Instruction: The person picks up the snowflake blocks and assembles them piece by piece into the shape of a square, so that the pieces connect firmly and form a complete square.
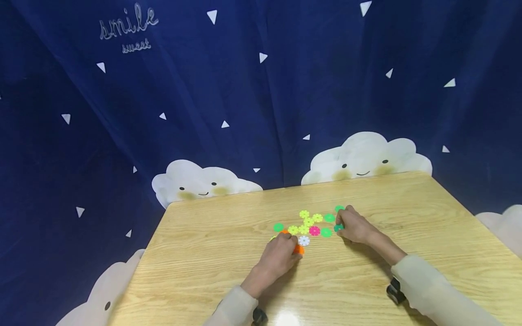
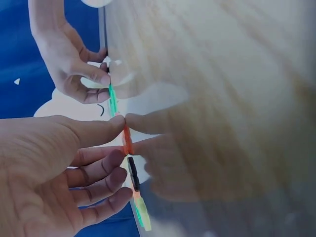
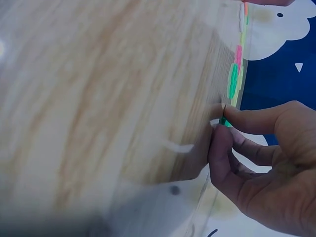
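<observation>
Notched plastic discs lie flat in a cluster on the wooden table. My left hand (image 1: 278, 254) is at the cluster's near left, with thumb and index finger gripping the edges of an orange disc (image 2: 127, 140); its other fingers curl loosely. A second orange disc (image 1: 284, 232) shows partly behind that hand. On the other side, my right hand (image 1: 354, 225) pinches a dark green disc (image 1: 338, 227) between thumb and index finger, close over the tabletop. Left of it lie a light green disc (image 1: 326, 232) and a pink disc (image 1: 314, 231). Beside the left fingers is a white disc (image 1: 303, 241).
Several yellow discs (image 1: 308, 222) sit in the middle of the cluster. More green discs lie at the back, one (image 1: 340, 208) just beyond the right hand and one (image 1: 278, 227) at the left. Behind the wooden table (image 1: 204, 235) hangs a dark blue curtain (image 1: 244, 90).
</observation>
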`<state>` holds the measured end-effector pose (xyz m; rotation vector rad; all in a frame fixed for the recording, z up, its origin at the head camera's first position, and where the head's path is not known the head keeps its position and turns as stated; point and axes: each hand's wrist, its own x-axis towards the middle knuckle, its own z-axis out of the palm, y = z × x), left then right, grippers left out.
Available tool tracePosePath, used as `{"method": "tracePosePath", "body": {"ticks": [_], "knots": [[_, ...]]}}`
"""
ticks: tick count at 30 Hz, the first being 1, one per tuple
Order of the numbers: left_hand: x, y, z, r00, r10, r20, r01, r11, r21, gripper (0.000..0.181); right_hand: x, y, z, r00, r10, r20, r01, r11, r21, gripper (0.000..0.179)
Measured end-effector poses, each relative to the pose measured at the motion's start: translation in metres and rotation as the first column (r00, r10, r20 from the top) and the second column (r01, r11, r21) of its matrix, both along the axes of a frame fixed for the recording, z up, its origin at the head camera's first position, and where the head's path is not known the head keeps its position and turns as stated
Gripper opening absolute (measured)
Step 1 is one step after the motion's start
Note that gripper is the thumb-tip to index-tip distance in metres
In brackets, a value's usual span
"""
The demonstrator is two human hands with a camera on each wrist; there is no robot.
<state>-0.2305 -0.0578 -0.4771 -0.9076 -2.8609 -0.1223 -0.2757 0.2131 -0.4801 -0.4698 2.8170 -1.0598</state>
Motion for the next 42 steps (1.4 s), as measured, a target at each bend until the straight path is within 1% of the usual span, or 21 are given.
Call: {"method": "tracePosePath", "body": {"ticks": [4,8,10,14,17,20,22,25,29,34,36,39,42], "knots": [[0.001,-0.001,0.003,1.0,0.003,-0.027,-0.004,1.0,-0.02,0.029,-0.001,-0.002,0.002,1.0,0.006,0.003,-0.006,1.0,0.01,0.018],[0.001,-0.003,0.004,1.0,0.014,-0.027,-0.014,1.0,-0.017,0.032,0.0,-0.003,0.005,0.999,0.031,-0.005,-0.031,0.999,0.018,0.02],[0.002,-0.004,0.004,1.0,0.016,-0.027,-0.016,1.0,-0.002,0.034,0.0,-0.003,0.006,0.999,0.042,-0.01,-0.042,0.999,0.024,0.022],[0.004,-0.005,0.004,0.999,0.004,-0.033,-0.003,0.999,0.038,0.035,0.001,-0.002,0.005,0.996,0.069,-0.052,-0.068,0.997,0.035,0.024],[0.005,-0.007,0.003,0.999,-0.016,-0.043,0.019,0.998,0.057,0.032,0.001,-0.001,0.003,0.993,0.088,-0.083,-0.088,0.996,0.013,0.026],[0.006,-0.008,0.001,0.998,-0.041,-0.055,0.044,0.997,0.064,0.031,0.003,0.001,0.001,0.99,0.111,-0.087,-0.113,0.993,-0.022,0.024],[0.008,-0.009,0.001,0.997,-0.052,-0.061,0.057,0.996,0.072,0.031,0.004,0.002,0.0,0.99,0.122,-0.074,-0.125,0.991,-0.039,0.02],[0.009,-0.01,0.003,0.997,-0.052,-0.065,0.057,0.994,0.088,0.03,0.005,0.004,-0.001,0.989,0.134,-0.058,-0.137,0.99,-0.041,0.016],[0.01,-0.012,0.007,0.998,-0.046,-0.043,0.052,0.988,0.145,0.031,0.007,0.007,-0.002,0.986,0.147,-0.079,-0.151,0.987,-0.05,0.017],[0.012,-0.014,0.019,0.998,-0.059,-0.007,0.059,0.968,0.245,0.026,0.012,0.008,0.001,0.985,0.149,-0.084,-0.158,0.981,-0.116,0.016],[0.014,-0.016,0.025,0.997,-0.066,0.033,0.053,0.955,0.292,0.019,0.015,0.007,0.003,0.988,0.14,-0.071,-0.149,0.977,-0.154,0.017],[0.015,-0.02,0.032,0.99,-0.07,0.119,0.02,0.927,0.376,0.012,0.02,0.006,0.008,0.992,0.114,-0.051,-0.122,0.971,-0.204,0.015],[0.016,-0.024,0.038,0.973,-0.07,0.219,-0.04,0.886,0.461,0.011,0.026,0.003,0.016,0.997,0.079,-0.016,-0.08,0.962,-0.263,0.012]]}}
